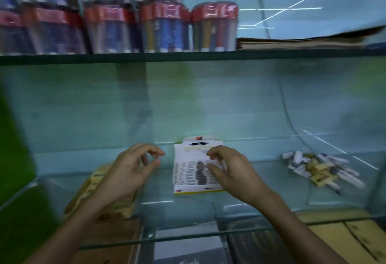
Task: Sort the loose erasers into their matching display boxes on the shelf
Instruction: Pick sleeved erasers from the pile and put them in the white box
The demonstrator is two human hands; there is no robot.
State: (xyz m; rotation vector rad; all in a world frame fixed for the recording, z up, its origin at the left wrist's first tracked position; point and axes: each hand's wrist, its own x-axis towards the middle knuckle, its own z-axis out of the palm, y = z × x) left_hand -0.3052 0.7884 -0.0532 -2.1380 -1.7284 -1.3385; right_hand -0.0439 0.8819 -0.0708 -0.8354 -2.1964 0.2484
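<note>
Erasers (pixel 317 168), loose, white and tan, sit in a heap on the glass shelf (pixel 261 192) at the right, well apart from both your hands. White display box (pixel 198 167) stands centre on the same shelf, flap up at the back, rows of erasers inside with a few dark ones in the middle column. Your right hand (pixel 229 171) is over the right part of that box, fingers loosely curled; motion blur, so can't tell if they touch the box or pinch anything. Your left hand (pixel 131 169) is just left of the box, apart from it, thumb and fingers bent toward each other with a gap between, nothing visible in them. Under your left wrist lies a tan display box (pixel 94 192), mostly covered by the arm, contents not readable. Upper shelf: plastic-wrapped pen tubs (pixel 165 27) with red bands in a row at the left, a flat cardboard piece (pixel 302 43) to their right. Below the glass, brown cartons (pixel 338 234) show through at the right.
</note>
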